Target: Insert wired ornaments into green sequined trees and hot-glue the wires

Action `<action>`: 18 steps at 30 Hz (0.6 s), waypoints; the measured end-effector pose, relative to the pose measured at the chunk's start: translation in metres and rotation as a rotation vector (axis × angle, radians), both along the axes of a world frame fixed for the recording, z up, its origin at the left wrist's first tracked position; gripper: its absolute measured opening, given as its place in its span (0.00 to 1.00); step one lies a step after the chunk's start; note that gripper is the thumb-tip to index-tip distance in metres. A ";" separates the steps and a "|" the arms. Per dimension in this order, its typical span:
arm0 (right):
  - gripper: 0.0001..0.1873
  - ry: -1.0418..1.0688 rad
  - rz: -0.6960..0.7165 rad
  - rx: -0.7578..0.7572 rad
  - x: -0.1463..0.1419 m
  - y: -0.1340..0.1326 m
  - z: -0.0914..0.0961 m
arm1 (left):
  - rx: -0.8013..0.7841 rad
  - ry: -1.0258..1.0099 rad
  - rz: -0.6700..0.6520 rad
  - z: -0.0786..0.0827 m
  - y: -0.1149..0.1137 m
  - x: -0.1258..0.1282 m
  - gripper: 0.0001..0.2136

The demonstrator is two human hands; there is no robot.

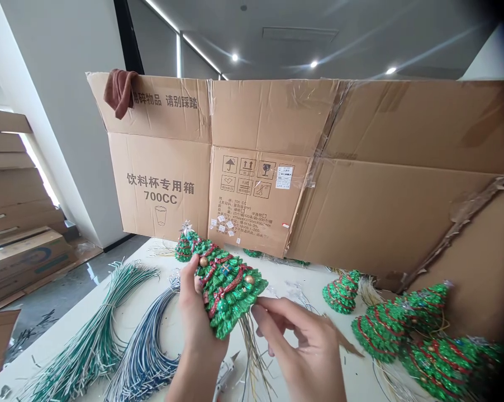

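My left hand [199, 307] is closed around a small green tinsel Christmas tree [231, 279], tilted with its silver star at the upper left. Red garland and small gold and green balls decorate it. At the tree's lower right edge, my right hand [300, 346] has its thumb and forefinger pinched together; whatever is between them is hidden. Thin gold wires [252, 357] hang below the tree's base, between my hands. Under my left wrist lies a white tool with a pointed tip [226, 373], partly covered.
Bundles of green-white wires [93, 335] and blue-white wires [149, 346] lie on the white table [277, 385]. Several finished-looking trees [381, 332] stand or lie at right. A cardboard screen [252, 123] borders the back, with a brown cloth [120, 92] over it. Boxes [21, 262] are stacked left.
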State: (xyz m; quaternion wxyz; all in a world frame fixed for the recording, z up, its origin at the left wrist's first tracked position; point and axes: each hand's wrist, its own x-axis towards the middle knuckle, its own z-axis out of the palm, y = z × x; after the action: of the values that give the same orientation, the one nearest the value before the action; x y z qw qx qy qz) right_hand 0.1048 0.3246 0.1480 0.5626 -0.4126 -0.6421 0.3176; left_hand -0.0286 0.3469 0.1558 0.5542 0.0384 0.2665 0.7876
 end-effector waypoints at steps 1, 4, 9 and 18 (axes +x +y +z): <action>0.09 0.004 -0.027 0.012 -0.003 -0.001 -0.001 | -0.001 -0.008 -0.010 0.000 0.000 0.000 0.14; 0.09 0.013 -0.077 0.029 -0.009 -0.001 -0.004 | -0.010 -0.025 -0.003 0.001 -0.001 0.001 0.13; 0.09 0.060 -0.122 0.040 -0.015 -0.001 -0.009 | -0.016 -0.046 -0.001 0.004 -0.004 0.006 0.12; 0.14 0.087 -0.130 0.016 -0.018 -0.003 -0.007 | 0.016 -0.056 -0.045 -0.004 -0.003 0.007 0.15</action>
State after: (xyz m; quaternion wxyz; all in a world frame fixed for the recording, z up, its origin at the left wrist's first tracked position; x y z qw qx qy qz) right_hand 0.0872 0.3217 0.1414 0.6129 -0.4346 -0.5914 0.2928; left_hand -0.0214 0.3435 0.1523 0.5785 0.0269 0.2438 0.7779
